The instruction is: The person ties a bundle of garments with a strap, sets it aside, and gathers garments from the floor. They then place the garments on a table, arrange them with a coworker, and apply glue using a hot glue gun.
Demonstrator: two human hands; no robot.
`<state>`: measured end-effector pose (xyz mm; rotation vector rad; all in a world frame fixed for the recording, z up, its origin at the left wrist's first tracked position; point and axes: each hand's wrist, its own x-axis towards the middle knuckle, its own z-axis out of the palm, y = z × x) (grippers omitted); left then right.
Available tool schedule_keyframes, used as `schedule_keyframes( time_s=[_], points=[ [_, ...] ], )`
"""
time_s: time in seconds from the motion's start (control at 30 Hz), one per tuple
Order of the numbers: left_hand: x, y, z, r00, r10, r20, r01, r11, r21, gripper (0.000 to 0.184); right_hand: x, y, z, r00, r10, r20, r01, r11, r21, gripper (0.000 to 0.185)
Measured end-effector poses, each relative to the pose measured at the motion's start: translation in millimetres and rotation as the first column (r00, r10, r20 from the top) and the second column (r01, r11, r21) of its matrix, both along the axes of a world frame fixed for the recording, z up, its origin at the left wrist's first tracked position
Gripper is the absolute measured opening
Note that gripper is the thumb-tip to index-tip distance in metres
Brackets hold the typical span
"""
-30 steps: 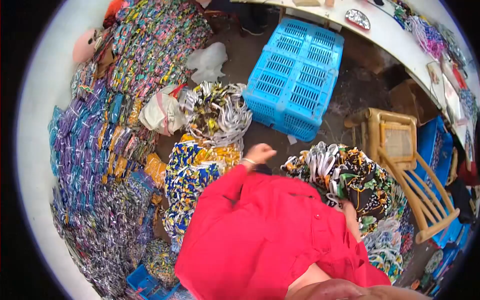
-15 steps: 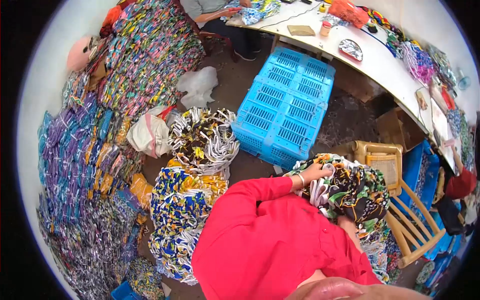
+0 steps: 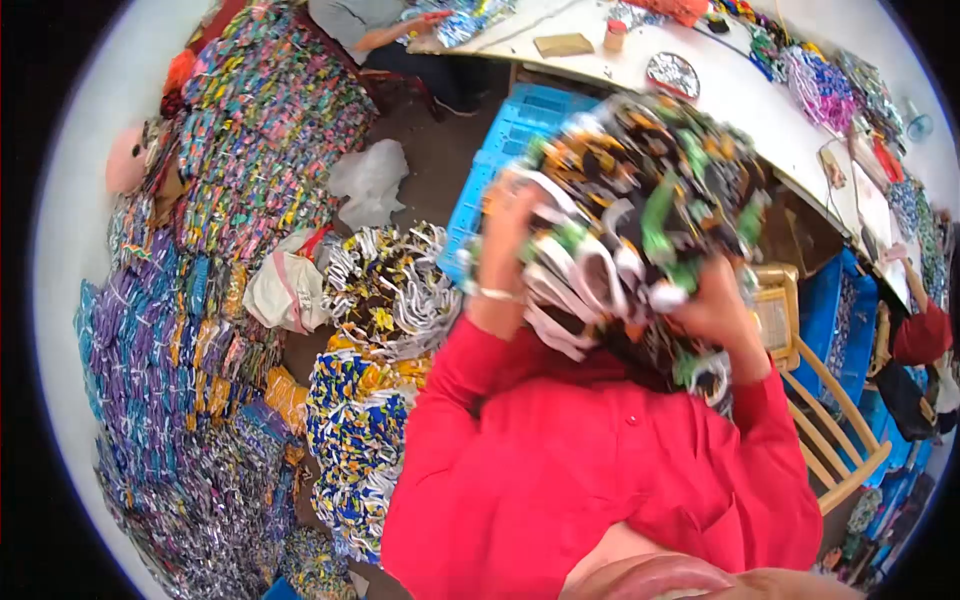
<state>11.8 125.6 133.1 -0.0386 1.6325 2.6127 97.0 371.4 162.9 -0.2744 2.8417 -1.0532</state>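
A large bundle of printed fabric pieces point(image 3: 650, 215), dark with green, orange and white, is held up in front of my chest and blurred by motion. My left hand point(image 3: 507, 235), with a white bangle at its wrist, grips the bundle's left side. Around its lower right side, my right hand point(image 3: 712, 305) is closed. White folded edges stick out toward me between the hands. Behind the bundle, a blue plastic crate point(image 3: 525, 115) is mostly covered by it from this angle.
Stacked fabric bundles point(image 3: 365, 430) stand to my left, beside large heaps of tied strips point(image 3: 270, 140). A wooden chair point(image 3: 835, 430) is at my right. The white table point(image 3: 745, 130) curves along the back. One person sits at the far left end; another's red sleeve point(image 3: 922, 335) shows at right.
Both hands have lifted the fabric bundle from beside the chair, up and to the left toward the crate. My view and body have turned slightly.
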Motion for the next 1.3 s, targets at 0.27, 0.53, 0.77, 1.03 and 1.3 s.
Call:
schedule_keyframes(
  time_s=[0.27, 0.53, 0.77, 1.03, 1.3],
  points=[
    [-86.4, 16.7, -160.1, 0.895, 0.445, 0.022, -0.414, 0.850, -0.326, 0.024, -198.7, 58.0, -257.1, 0.961, 0.274, -0.046, -0.277, 0.952, -0.126, 0.031],
    [-40.1, 136.0, -216.4, 0.928, 0.371, 0.011, -0.071, 0.206, -0.976, 0.066, -229.2, 92.8, -277.4, 0.863, 0.497, -0.088, -0.485, 0.769, -0.416, 0.039],
    [-58.5, 131.3, -226.9, 0.905, 0.354, 0.237, 0.006, 0.547, -0.837, 0.065, -248.3, 118.6, -283.9, 0.793, 0.579, 0.187, -0.443, 0.760, -0.476, 0.028],
    [-74.8, 139.8, -178.0, 0.875, 0.447, 0.184, 0.109, 0.189, -0.976, 0.047, -202.1, 225.9, -342.6, 0.960, 0.281, 0.009, -0.272, 0.937, -0.221, 0.027],
    [-95.7, 132.1, -185.8, 0.984, 0.169, -0.060, -0.004, -0.314, -0.949, 0.038, -46.9, 409.0, -512.1, 0.782, 0.031, 0.622, -0.197, 0.960, 0.200, 0.027]
  ],
)
